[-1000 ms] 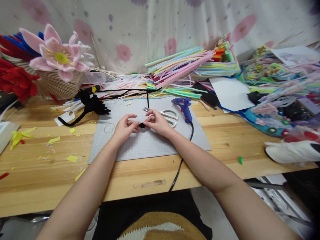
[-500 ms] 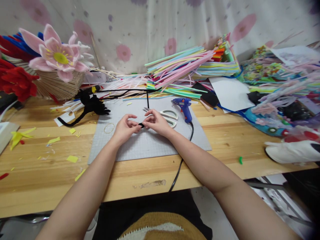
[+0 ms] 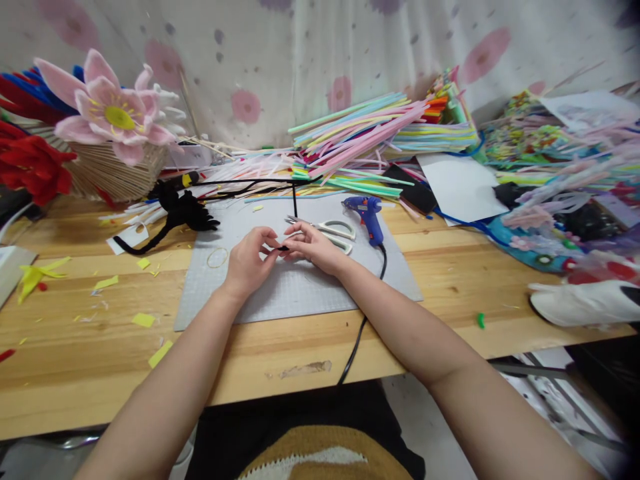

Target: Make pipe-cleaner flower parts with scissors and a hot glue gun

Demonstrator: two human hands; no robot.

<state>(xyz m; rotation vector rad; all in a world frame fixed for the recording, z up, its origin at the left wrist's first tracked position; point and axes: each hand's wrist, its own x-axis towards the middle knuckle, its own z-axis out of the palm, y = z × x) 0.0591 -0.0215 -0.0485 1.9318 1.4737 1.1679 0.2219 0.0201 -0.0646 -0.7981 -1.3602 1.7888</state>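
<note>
Between the fingertips of both hands is a small black piece of pipe cleaner, mostly covered by the fingers. My left hand pinches it from the left, and my right hand pinches it from the right. Both hands hover over a grey cutting mat. Scissors with white handles lie just behind my right hand. A blue glue gun rests on the mat to the right. On the left is a fuzzy black pipe-cleaner figure with a long curled tail.
Long black pipe cleaners lie across the mat's back edge. Behind them is a pile of pastel pipe cleaners. A pink flower stands at back left. Yellow scraps litter the left side. The glue gun's cord hangs over the front edge.
My left hand has turned slightly, its fingers more curled around the black piece. The piece now shows as a thinner, flatter sliver. My right hand has shifted only a little.
</note>
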